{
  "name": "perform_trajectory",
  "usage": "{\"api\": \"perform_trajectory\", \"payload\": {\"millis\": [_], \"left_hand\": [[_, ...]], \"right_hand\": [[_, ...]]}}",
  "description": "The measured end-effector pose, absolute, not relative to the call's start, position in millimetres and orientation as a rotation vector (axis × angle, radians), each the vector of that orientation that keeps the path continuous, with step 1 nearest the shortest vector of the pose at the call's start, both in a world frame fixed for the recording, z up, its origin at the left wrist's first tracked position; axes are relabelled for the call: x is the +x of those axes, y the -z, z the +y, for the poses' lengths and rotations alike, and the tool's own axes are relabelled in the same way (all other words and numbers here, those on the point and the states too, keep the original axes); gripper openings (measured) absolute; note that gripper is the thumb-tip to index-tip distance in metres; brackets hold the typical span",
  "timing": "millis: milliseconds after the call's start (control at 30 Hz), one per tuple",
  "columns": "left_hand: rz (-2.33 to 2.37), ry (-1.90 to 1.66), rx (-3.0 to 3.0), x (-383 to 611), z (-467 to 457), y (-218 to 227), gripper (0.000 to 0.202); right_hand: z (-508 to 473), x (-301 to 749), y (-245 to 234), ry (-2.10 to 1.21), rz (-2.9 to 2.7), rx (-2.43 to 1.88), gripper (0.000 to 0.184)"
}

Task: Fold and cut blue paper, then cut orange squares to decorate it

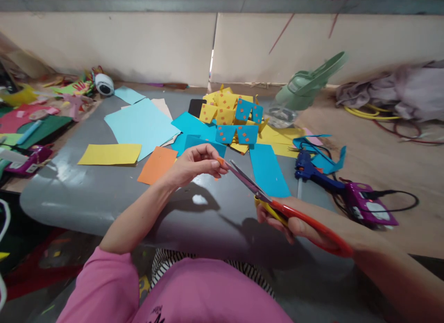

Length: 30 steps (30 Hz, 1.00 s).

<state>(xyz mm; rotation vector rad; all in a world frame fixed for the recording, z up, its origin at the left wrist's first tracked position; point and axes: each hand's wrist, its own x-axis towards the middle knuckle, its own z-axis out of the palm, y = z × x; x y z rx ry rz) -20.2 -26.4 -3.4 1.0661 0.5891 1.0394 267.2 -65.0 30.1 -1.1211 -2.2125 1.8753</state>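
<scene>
Between the thumb and fingertips of my left hand (196, 164) is a small orange paper piece (220, 161). My right hand (277, 221) grips red and yellow-handled scissors (308, 225), and their slightly parted blades reach up to the orange piece. Behind my left wrist, an orange paper sheet (157, 164) lies on the grey table (114, 195). Past my hands stand folded blue paper shapes (237, 134) dotted with orange squares. Similar yellow paper shapes (225, 115) are heaped behind them. A blue paper strip (268, 170) lies beyond the scissors.
Light blue sheets (140, 126) and a yellow strip (109, 154) lie to the left. On the right are a blue glue gun (317, 175), a purple box (369, 205) with a black cable, and a green fan-like object (305, 84). A wall (138, 45) closes off the back.
</scene>
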Motion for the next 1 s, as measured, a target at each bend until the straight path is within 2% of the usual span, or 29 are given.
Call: {"api": "perform_trajectory", "payload": {"millis": [100, 333, 567, 733, 1000], "left_hand": [[0.621, -1.024, 1.083, -20.3, -26.1, 2.9, 0.036], [0.611, -1.029, 1.08, -19.7, -26.7, 0.9, 0.03], [0.572, -1.037, 1.069, -19.9, -26.6, 2.3, 0.03], [0.62, -1.014, 1.07, -20.4, -26.6, 2.1, 0.032], [0.591, -1.03, 1.068, -19.8, -28.1, -0.4, 0.029]], "right_hand": [[-65.0, 267.3, -29.9, -1.862, -2.214, -1.127, 0.035], [-63.4, 267.4, -31.4, -1.871, -2.249, -1.11, 0.029], [-63.3, 267.9, -30.7, -1.892, -2.23, -1.107, 0.034], [-63.0, 271.9, -27.0, -1.871, -2.237, -1.157, 0.03], [-64.7, 267.7, -32.1, -1.863, -2.251, -1.155, 0.04]]}}
